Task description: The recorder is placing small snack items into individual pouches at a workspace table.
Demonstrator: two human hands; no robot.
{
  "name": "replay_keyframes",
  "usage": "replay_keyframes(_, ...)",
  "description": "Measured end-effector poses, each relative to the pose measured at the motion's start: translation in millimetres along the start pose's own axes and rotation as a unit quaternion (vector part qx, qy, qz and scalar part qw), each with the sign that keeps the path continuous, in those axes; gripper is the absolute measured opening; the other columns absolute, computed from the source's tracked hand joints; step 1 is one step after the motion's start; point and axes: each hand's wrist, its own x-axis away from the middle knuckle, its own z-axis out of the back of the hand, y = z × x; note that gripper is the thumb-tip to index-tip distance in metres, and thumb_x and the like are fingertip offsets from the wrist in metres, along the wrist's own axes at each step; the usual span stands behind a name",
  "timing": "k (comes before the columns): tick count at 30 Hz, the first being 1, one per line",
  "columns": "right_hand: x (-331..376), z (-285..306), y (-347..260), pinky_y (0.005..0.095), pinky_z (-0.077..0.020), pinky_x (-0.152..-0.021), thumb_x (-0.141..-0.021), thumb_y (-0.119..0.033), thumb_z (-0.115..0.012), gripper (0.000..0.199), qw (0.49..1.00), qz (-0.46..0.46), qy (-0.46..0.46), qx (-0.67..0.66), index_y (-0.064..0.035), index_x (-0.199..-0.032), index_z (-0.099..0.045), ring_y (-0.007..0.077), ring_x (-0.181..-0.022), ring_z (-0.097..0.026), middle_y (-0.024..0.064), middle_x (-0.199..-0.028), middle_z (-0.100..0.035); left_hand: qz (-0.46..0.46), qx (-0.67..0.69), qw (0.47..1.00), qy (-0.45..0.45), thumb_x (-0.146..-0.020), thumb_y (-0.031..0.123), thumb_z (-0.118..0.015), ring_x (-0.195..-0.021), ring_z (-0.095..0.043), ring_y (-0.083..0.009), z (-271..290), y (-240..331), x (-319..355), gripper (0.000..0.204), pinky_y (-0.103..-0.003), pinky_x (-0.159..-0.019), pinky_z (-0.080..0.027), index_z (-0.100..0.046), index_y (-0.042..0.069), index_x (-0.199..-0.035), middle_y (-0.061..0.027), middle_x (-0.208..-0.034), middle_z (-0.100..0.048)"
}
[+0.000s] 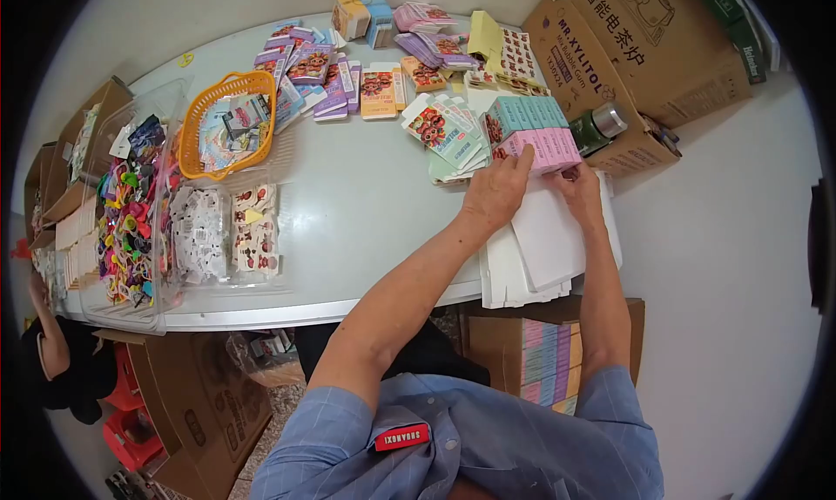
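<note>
At the table's right end, a row of small pink boxes (544, 148) stands against a row of small teal boxes (526, 111). My left hand (500, 186) presses its fingers against the near left side of the pink row. At its near right corner, my right hand (578, 192) has its fingers curled in against the boxes; some fingertips are hidden. Below my hands lies a stack of white paper sheets (547, 243). Flat printed cards (446, 134) are fanned out to the left of the boxes.
Loose purple and orange cartons (379, 93) lie along the far side. A yellow basket (189, 138) and clear bins of colourful trinkets (131, 230) fill the left. A dark green flask (599, 127) and large cardboard boxes (627, 56) stand right. Another person's arm (54, 330) shows far left.
</note>
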Motion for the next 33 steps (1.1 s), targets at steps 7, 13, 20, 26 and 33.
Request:
replay_keyframes(7,12.2,-2.7,-8.6,0.0318,-0.0505,-0.094,-0.087,-0.005,-0.073,0.049,0.999,0.035,0.013,0.010,0.0011,-0.133,-0.056,0.0165,-0.106,-0.062,0.0090,-0.119,-0.066,-0.027,0.006,0.996,0.089,-0.082,0.004,-0.063,-0.089,-0.069,-0.0315,12.6,2.9,16.8,0.065,-0.042,-0.068,-0.059,-0.042,0.000,-0.144,-0.0174,-0.094,-0.066)
replay_keyframes(13,51.8,6.8,-64.7,0.0355,-0.0509,-0.096,-0.085,-0.011,-0.078,0.063,0.972,0.051,0.184,0.138,0.0009,-0.141,-0.049,0.0255,-0.112,-0.063,0.0169,-0.127,-0.062,0.038,0.179,0.976,0.119,-0.086,0.014,-0.072,-0.085,-0.069,-0.0296,74.4,15.1,83.9,0.054,-0.040,-0.071,-0.057,-0.053,-0.002,-0.134,-0.0165,-0.099,-0.069)
replay_keyframes(20,46.1,-115.0,-174.0,0.0409,-0.0461,-0.104,-0.086,-0.022,-0.079,0.060,0.961,0.220,0.044,0.163,-0.0008,-0.137,-0.055,0.0328,-0.121,-0.060,0.0202,-0.133,-0.061,0.352,0.357,0.853,0.143,-0.093,0.032,-0.072,-0.070,-0.064,-0.0159,72.7,-83.3,98.0,0.043,-0.030,-0.057,-0.054,-0.063,-0.004,-0.115,-0.0090,-0.095,-0.067)
replay_keyframes(26,-13.3,-171.5,-130.5,0.0493,-0.0419,-0.107,-0.087,-0.030,-0.075,0.078,0.906,0.238,0.046,0.347,0.0080,-0.144,-0.037,0.0453,-0.123,-0.053,0.0322,-0.130,-0.056,0.476,0.526,0.702,0.060,-0.097,0.038,-0.066,-0.066,-0.063,-0.0163,82.4,-93.7,37.8,0.043,-0.031,-0.052,-0.056,-0.065,-0.003,-0.109,-0.0083,-0.091,-0.065)
replay_keyframes(33,-28.7,-190.3,-118.9,0.0535,-0.0453,-0.099,-0.089,-0.047,-0.067,0.082,0.893,0.055,-0.003,0.447,0.0099,-0.141,-0.039,0.0477,-0.118,-0.053,0.0343,-0.123,-0.058,0.464,0.475,0.746,0.050,-0.098,0.038,-0.064,-0.051,-0.062,-0.0176,79.5,-105.2,30.0,0.039,-0.031,-0.043,-0.052,-0.068,-0.001,-0.090,-0.0088,-0.079,-0.066)
